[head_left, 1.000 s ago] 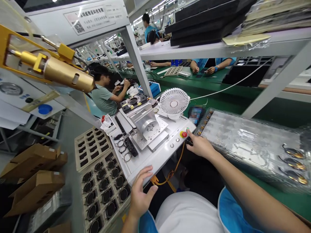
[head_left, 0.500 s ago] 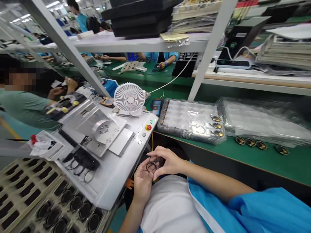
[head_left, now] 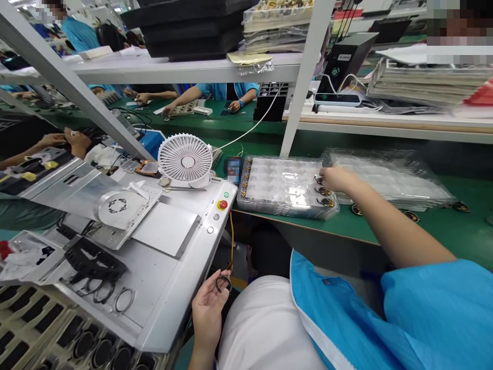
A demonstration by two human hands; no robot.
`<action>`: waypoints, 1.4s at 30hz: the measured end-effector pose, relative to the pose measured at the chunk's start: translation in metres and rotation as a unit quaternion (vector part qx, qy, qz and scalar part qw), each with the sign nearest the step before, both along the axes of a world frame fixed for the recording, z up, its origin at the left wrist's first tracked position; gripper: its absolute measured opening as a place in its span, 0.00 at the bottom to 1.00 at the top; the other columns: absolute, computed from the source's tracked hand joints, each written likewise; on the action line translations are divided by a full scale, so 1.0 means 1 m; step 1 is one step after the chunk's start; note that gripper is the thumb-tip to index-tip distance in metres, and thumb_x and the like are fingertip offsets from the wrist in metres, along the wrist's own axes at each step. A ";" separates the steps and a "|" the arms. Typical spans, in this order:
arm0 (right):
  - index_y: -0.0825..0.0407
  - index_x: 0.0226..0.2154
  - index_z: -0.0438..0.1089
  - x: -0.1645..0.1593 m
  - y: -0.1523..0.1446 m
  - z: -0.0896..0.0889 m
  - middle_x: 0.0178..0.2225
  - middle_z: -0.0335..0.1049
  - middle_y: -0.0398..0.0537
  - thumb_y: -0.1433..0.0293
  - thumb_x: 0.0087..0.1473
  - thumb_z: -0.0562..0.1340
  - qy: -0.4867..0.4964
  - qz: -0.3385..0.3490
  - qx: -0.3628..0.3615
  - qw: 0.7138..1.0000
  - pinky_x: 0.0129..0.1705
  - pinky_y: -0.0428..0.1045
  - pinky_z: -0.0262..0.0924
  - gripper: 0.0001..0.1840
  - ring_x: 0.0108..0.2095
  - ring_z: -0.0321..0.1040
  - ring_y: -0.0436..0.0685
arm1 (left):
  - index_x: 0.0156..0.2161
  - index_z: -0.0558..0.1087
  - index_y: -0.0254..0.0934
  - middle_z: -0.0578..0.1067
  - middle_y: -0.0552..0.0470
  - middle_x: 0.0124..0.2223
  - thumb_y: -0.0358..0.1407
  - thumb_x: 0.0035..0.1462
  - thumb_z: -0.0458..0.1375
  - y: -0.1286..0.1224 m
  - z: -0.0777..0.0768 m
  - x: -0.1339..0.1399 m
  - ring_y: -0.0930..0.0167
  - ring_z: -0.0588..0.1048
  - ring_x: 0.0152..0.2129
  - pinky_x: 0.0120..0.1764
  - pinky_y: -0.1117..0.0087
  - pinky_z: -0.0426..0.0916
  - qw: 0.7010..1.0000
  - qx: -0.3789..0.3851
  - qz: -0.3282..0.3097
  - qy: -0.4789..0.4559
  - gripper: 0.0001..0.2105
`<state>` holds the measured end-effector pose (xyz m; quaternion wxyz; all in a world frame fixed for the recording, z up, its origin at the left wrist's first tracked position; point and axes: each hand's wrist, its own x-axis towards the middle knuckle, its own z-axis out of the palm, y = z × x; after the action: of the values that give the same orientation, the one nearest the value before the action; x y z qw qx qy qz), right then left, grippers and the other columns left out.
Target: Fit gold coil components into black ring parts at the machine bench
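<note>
- Our right hand (head_left: 339, 181) has left our left hand (head_left: 208, 304) for the right edge of the rectangular clear plastic tray (head_left: 287, 206).
- Our left hand pinches the thin dark round ring (head_left: 217, 283) beside the right edge of the white metal bench (head_left: 169, 298): probably light, stiff, best held by the rim.
- Our right fingertips meet a round black-and-amber disc (head_left: 319, 179); whether gripped, we cannot tell.
- Behind our wrist, a second clear tray (head_left: 389, 180) may obstruct.

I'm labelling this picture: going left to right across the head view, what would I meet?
Black oblong fixture → round white plastic fan → thin dark ring in the left hand → clear rectangular plastic tray, right hand at its right end → loose gold-and-black round pieces on the green tabletop.
</note>
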<state>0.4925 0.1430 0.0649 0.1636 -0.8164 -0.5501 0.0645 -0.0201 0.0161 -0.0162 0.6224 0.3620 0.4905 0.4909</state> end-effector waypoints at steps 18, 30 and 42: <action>0.47 0.61 0.60 -0.238 -0.051 -0.017 0.42 0.66 0.45 0.63 0.57 0.65 0.584 0.248 0.025 0.772 0.31 0.53 0.75 0.31 0.28 0.74 0.52 | 0.59 0.74 0.44 0.53 0.34 0.74 0.39 0.40 0.78 0.004 0.046 0.025 0.58 0.82 0.44 0.46 0.57 0.78 0.979 0.102 -0.165 -0.066 0.38; 0.48 0.40 0.80 -0.318 -0.049 -0.018 0.36 0.72 0.50 0.69 0.65 0.59 0.411 0.481 0.137 0.763 0.35 0.49 0.69 0.12 0.35 0.72 0.54 | 0.66 0.67 0.42 0.67 0.32 0.66 0.52 0.33 0.78 -0.006 0.052 -0.001 0.60 0.81 0.40 0.38 0.65 0.76 0.992 0.065 -0.089 -0.066 0.52; 0.49 0.35 0.59 -0.335 0.032 0.018 0.23 0.69 0.40 0.72 0.64 0.58 0.451 0.357 -0.022 0.818 0.25 0.45 0.61 0.07 0.20 0.64 0.51 | 0.59 0.75 0.33 0.82 0.41 0.41 0.52 0.34 0.78 0.005 0.046 -0.006 0.57 0.82 0.40 0.44 0.61 0.75 0.992 0.026 -0.010 -0.122 0.46</action>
<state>0.1579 0.1754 0.0825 0.3407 -0.4463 -0.6660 0.4911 -0.0265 0.0215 0.0299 0.6729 0.3204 0.3946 0.5375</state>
